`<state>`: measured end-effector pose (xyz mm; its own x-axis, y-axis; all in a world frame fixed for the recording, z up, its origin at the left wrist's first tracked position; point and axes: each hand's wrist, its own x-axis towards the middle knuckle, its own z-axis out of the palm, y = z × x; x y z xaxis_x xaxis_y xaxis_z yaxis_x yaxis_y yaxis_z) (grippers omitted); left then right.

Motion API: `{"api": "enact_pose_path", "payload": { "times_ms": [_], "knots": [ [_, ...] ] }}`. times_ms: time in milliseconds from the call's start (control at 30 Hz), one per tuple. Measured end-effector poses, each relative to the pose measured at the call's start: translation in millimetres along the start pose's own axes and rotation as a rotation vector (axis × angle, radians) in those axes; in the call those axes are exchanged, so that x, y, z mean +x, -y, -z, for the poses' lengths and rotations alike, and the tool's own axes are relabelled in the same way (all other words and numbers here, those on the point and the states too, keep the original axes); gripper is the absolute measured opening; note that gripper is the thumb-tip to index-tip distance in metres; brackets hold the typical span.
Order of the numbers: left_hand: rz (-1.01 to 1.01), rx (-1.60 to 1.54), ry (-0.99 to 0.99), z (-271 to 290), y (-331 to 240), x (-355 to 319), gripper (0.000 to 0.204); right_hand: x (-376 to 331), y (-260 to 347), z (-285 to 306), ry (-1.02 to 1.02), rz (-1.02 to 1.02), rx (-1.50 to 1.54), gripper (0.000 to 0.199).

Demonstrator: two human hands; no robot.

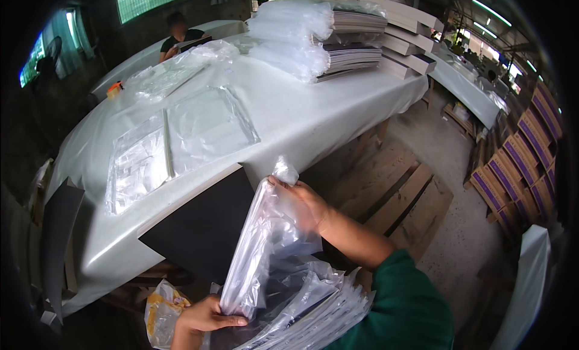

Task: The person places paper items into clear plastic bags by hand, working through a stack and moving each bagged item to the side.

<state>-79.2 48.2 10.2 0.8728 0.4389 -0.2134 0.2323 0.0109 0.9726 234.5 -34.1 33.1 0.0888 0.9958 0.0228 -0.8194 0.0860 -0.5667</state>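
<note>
Between my two hands stands a tilted clear plastic bag [248,253], long and flat; whether anything lies inside it I cannot make out. My left hand [208,317] grips its lower end, thumb on top. Up at its far end, my right hand [304,205] is closed round the edge, where a loose crumpled tip of plastic sticks out. Below and to the right, close to my body, lies a thick pile of clear plastic bags [319,314] with fanned edges. A black flat board [202,223] lies just beyond my hands, jutting over the table's near edge.
On the white-covered table [283,112] lie flat plastic bags [208,124]. Plastic-wrapped stacks [356,57] and flat boxes [410,39] stand at the back. A wooden pallet [392,199] is on the floor, stacked cartons [518,157] to the right. Another person [175,39] works far left.
</note>
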Motion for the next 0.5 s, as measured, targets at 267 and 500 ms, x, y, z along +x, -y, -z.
{"api": "enact_pose_path", "payload": {
  "times_ms": [267, 500],
  "knots": [
    [-0.138, -1.075, -0.071, 11.5, 8.4, 14.5, 0.027, -22.1, -18.5, -5.7, 0.744, -0.483, -0.827, 0.029],
    [-0.422, -0.702, -0.176, -19.2, 34.8, -13.5, 0.049, -23.5, -46.7, 11.9, 0.515, -0.063, 0.563, 0.021]
  ]
}}
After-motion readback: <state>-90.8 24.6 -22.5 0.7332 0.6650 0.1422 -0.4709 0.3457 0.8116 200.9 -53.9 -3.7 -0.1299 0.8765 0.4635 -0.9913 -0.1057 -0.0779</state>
